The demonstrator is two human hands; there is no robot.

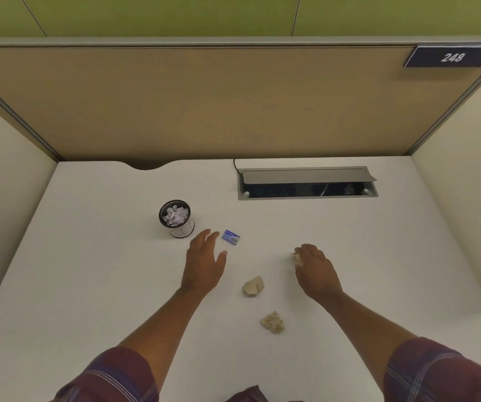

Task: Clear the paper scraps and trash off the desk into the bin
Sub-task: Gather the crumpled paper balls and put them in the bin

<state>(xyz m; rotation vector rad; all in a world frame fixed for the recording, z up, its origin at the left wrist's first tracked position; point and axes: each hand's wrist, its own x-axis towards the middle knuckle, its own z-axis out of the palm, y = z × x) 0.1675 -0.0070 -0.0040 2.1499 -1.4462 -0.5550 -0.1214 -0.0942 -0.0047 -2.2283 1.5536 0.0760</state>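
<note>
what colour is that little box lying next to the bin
Blue, with a paler printed label; the little box shows in the head view.

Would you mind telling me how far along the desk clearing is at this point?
Partly done: the small bin already holds crumpled white scraps. In hand: the right hand is closing on a crumpled paper ball, while the left hand hovers open beside a small blue box. Left on the desk: that box, a folded beige scrap and a crumpled beige wad.
</note>
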